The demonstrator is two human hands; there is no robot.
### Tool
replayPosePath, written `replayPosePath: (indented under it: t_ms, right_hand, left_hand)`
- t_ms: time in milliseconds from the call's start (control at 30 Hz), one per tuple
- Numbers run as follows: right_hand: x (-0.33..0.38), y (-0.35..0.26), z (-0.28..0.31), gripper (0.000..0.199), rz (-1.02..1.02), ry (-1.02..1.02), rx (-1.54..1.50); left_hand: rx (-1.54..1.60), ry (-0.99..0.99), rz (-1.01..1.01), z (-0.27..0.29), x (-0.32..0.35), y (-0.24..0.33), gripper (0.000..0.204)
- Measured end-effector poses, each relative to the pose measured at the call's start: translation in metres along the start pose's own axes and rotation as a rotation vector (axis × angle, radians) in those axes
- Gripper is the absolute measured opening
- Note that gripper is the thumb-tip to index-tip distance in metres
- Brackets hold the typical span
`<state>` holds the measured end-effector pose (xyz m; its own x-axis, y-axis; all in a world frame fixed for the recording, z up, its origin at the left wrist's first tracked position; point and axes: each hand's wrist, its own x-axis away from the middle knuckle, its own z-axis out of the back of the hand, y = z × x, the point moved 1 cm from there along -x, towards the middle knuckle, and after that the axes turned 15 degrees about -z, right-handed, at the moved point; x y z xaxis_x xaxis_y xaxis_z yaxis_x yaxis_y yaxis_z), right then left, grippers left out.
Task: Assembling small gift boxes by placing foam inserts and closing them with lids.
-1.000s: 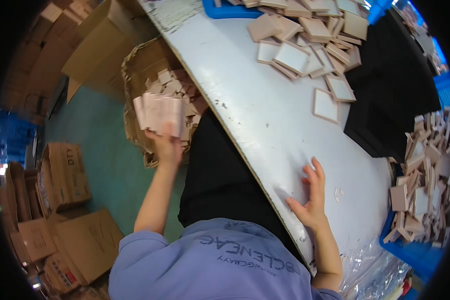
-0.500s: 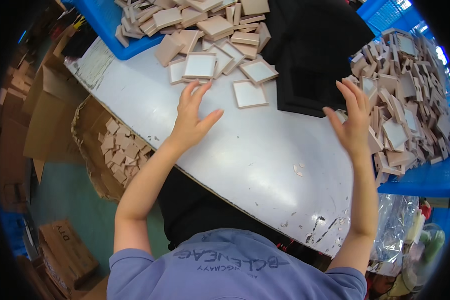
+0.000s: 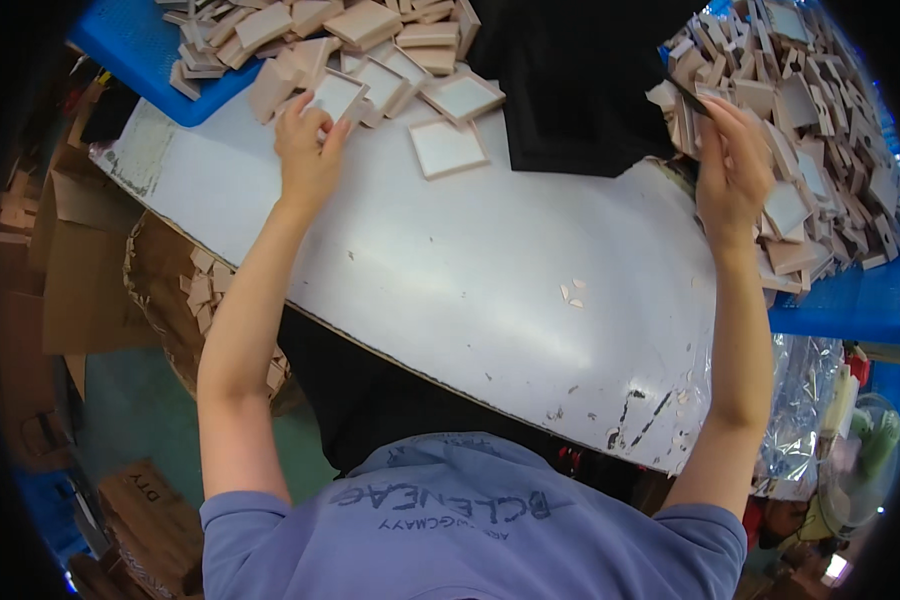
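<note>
Shallow tray [image 3: 340, 94]: square, pale pink rim, white inside; far side of white, chipped table [image 3: 420, 260]. Left hand [image 3: 308, 155] half-curled at it, grip unclear; right hand [image 3: 735, 170] pinches dark strip [image 3: 688, 96]. Floor [image 3: 120, 400] green.

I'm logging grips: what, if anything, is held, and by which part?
The left hand is at the near edge of a shallow box; whether it grips can't be told. The right hand seems to hold a thin dark strip by its near end.
</note>
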<state>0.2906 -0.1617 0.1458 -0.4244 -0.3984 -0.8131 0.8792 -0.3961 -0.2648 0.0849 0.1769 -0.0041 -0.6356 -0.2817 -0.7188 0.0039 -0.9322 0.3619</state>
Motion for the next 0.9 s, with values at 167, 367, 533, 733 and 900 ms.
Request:
replayPosePath:
  t_ms: [167,367,533,733,900]
  right_hand:
    - [0.073,-0.051,-0.003,0.025,0.414,-0.461,-0.038]
    - [0.121,-0.031,0.032,0.006,-0.05,-1.716,-0.001]
    - [0.111,-0.049,0.072,0.004,-0.088,-2.201,0.321]
    - [0.097,-0.088,0.013,0.019,-0.038,-0.624,-0.251]
    - [0.146,-0.105,-0.039,0.023,0.34,-0.848,-0.287]
  left_hand:
    - [0.121,-0.085,-0.212,0.016,0.042,0.072,0.017]
    - [0.228,-0.442,-0.244,0.022,0.081,0.127,0.02]
    - [0.302,-0.548,-0.24,0.024,0.082,0.146,0.026]
    - [0.523,-0.405,0.025,0.009,0.092,0.17,0.085]
    - [0.543,-0.371,0.048,0.005,0.094,0.168,0.108]
